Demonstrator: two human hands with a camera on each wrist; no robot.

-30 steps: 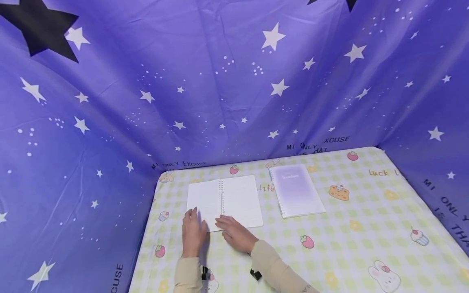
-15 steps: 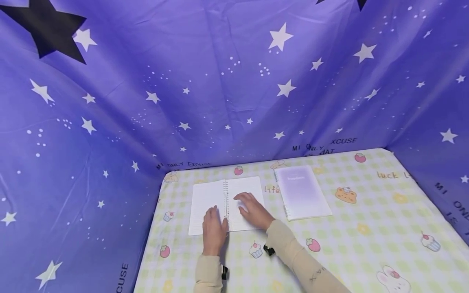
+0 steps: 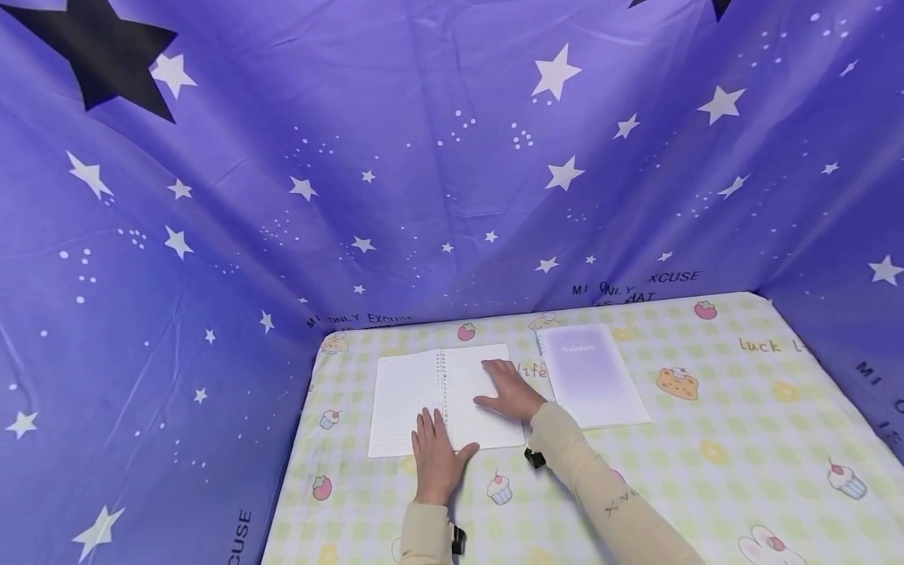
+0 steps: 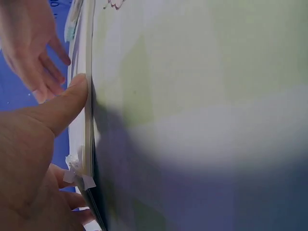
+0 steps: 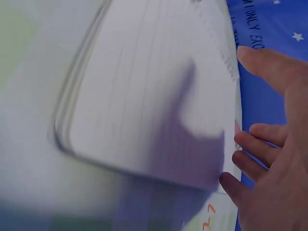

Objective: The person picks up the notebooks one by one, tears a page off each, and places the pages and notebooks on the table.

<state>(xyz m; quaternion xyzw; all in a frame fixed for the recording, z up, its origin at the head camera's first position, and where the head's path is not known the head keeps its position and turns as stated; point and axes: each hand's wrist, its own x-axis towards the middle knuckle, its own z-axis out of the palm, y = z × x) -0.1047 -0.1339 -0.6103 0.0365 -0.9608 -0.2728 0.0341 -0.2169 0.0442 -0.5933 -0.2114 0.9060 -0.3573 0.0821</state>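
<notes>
An open spiral notebook (image 3: 406, 392) with lined white pages lies flat on the table. My left hand (image 3: 435, 463) rests at its near edge by the binding, fingers straight and thumb spread to the right. In the left wrist view the thumb (image 4: 70, 103) touches the notebook's edge (image 4: 88, 57). Over the right-hand page is my right hand (image 3: 512, 392), fingers extended and holding nothing. The right wrist view shows that hand (image 5: 274, 139) casting a shadow on the lined page (image 5: 144, 86); whether it touches the paper I cannot tell.
A closed purple spiral notebook (image 3: 593, 384) lies to the right of the open one. Both are on a green-and-white checked tablecloth (image 3: 706, 486) printed with cartoon figures. A blue-purple curtain (image 3: 438, 173) with stars hangs behind and along the sides.
My right hand has moved from the near edge by the binding up and right over the right page. The left hand has shifted rightward toward the binding, its thumb now spread.
</notes>
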